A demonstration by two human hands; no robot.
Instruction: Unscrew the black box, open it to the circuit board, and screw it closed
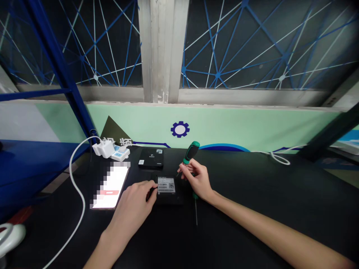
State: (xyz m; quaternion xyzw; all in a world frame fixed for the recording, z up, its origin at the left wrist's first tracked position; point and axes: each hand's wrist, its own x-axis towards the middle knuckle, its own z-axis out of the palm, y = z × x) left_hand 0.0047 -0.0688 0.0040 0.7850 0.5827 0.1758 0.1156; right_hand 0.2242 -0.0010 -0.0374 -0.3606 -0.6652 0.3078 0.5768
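A flat black box (179,198) with a white printed label (166,185) lies on the dark table. My left hand (140,196) is at its left side, thumb and fingers closed on that edge. In my right hand (198,178) is a screwdriver (192,151) with a green and black handle, tilted with its shaft pointing down toward the box's far right corner. Whether the tip touches the box I cannot tell. A second screwdriver (196,211) lies on the table under my right wrist, its handle mostly hidden by the hand.
Behind the labelled box sits another black box (151,158). A lit phone or tablet (110,186) is left of my left hand. A power strip (120,153) with white plugs (103,148) stands at the back left, and a white cable (83,196) curves forward. Another cable (279,158) lies back right.
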